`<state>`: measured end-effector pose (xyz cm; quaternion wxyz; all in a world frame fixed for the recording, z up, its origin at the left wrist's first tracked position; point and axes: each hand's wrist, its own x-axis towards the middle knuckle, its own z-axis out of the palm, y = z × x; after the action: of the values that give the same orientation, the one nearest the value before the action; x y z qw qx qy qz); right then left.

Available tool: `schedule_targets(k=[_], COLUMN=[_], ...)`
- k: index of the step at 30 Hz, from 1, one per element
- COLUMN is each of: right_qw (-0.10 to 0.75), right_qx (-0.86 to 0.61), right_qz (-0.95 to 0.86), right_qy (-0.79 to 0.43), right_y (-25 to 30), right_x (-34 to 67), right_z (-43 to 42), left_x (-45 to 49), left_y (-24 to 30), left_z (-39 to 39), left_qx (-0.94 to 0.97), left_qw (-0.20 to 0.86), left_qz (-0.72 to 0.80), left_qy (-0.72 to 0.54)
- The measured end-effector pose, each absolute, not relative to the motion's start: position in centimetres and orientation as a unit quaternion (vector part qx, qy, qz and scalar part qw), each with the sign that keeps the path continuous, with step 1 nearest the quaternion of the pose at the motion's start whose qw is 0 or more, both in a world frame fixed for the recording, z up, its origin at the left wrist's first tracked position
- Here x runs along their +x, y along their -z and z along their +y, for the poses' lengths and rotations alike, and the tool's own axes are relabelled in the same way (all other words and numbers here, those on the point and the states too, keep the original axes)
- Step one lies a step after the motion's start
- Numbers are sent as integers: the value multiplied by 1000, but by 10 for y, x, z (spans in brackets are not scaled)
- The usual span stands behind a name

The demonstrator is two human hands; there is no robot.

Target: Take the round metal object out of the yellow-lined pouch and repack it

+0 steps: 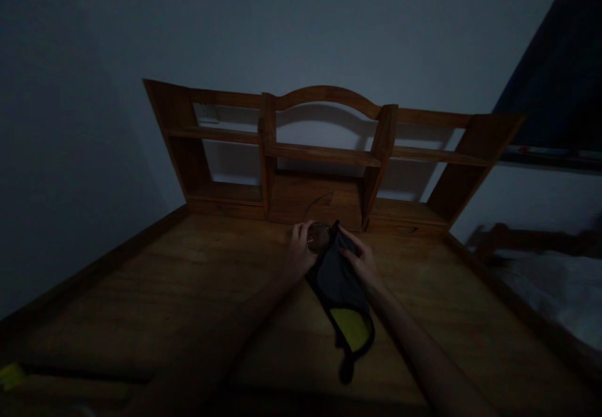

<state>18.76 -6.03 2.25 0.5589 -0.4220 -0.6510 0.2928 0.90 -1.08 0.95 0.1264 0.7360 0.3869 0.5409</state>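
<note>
My left hand is closed around a small round, glossy, brownish thing that looks see-through. Dim light hides its exact kind. Right against it is a grey cleaning cloth with black edging, and its top edge covers part of the round thing. The cloth hangs down toward me, with a yellow underside showing at the lower end and a dark hanging loop below that. Thumb and fingers of my right hand pinch the cloth's upper right edge.
Under both hands spreads a wooden desk top. A wooden shelf unit stands along its back, against the wall. At the lower left lies a yellow item, partly cut off. Whitish fabric shows beyond the right edge.
</note>
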Motion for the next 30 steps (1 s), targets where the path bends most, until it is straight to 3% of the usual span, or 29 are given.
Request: schedule_targets(k=[5, 12, 22, 30], right_qw=[443, 325, 304, 411], right_qx=[-412, -399, -405, -395], right_qz=[-794, -857, -860, -817], right_qy=[-58, 40, 55, -91], right_y=[-46, -45, -35, -19], right_x=[183, 181, 180, 177], right_z=[-80, -76, -70, -63], left_x=[6, 6, 5, 2], left_y=[-10, -18, -15, -19], left_z=[-9, -15, -11, -20], left_qx=[748, 779, 770, 801], left_qw=[111, 91, 48, 3], left_qz=[382, 345, 361, 370], left_qy=[-531, -515, -524, -470])
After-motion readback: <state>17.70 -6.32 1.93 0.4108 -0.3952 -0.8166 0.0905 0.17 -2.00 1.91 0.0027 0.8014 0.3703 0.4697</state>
